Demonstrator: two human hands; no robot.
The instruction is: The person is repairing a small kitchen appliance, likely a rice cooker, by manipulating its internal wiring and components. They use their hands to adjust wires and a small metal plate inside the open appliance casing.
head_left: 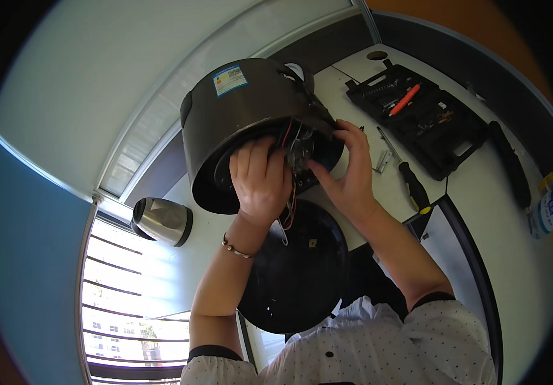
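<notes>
A dark brown round electric cooker (pixel 219 119) lies on its side on the table, its open underside facing me. Wires and a small component (pixel 300 151), blurred, show inside the opening. My left hand (pixel 257 176) reaches into it with bent fingers beside the wiring; the fingertips are hidden. On the other side, my right hand (pixel 351 167) has its fingers at the cooker's rim and its thumb inside by the component. Below, a black round cover (pixel 296 276) leans near my body, with loose wires (pixel 289 215) running down towards it from the cooker.
Right of the cooker lies an open black tool case (pixel 440 128) holding a red-orange tool (pixel 405 100). Near it are a black-and-yellow screwdriver (pixel 412 187) and small metal pieces (pixel 382 160). A steel kettle (pixel 163 221) lies at left. A bottle (pixel 549 208) stands far right.
</notes>
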